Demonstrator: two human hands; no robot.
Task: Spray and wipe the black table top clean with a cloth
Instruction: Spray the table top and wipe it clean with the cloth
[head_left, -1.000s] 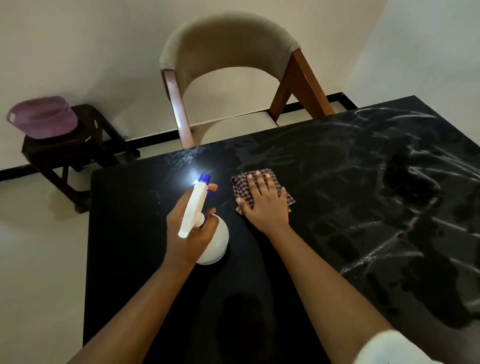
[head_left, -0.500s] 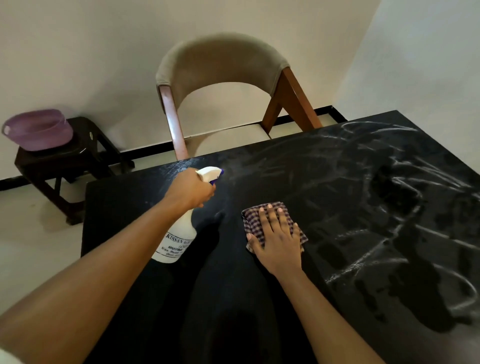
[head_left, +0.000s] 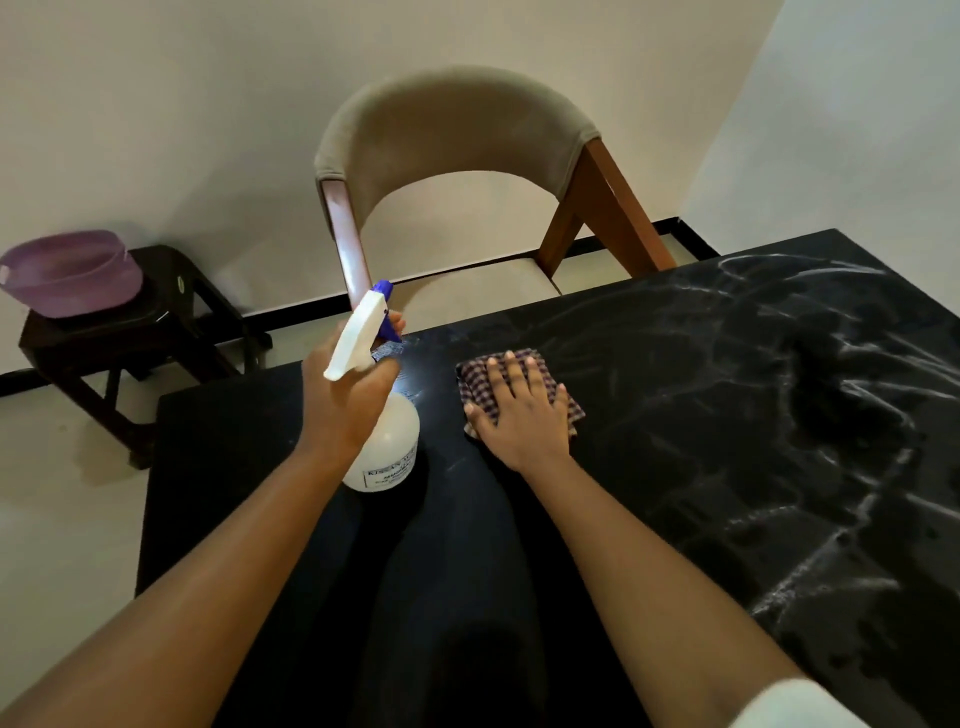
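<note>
Black table top (head_left: 727, 395) fills the frame from six round to three o'clock, under both hands; toward three o'clock it carries pale wet streaks, while the strip toward eight o'clock looks dark and dry. Past its far edge at twelve o'clock stands a chair (head_left: 457, 119), its pale seat close to the table. At nine o'clock, well apart, a dark stool (head_left: 156, 332) bears a purple basin (head_left: 67, 275).

Left hand (head_left: 343, 400) grips the neck of the white spray bottle (head_left: 387, 441), a finger curled at the blue trigger, nozzle aimed toward twelve o'clock near the far edge; whether the bottle's base touches the table I cannot tell. Right hand (head_left: 524, 415) lies flat, fingers straight and spread, pressing the checked cloth (head_left: 472, 374) onto the table just at the bottle's three o'clock side.

Main risk, as I judge it: with the nozzle that near the edge and pointing at the chair, a squeeze could throw mist past the table onto the seat. Next, the streaks at three o'clock may dry into smears if the small cloth is slow to reach them. The dry strip at eight o'clock could be missed. Least, a flat palm holds the cloth by pressure alone, so a quick stroke may bunch it or slide off it
</note>
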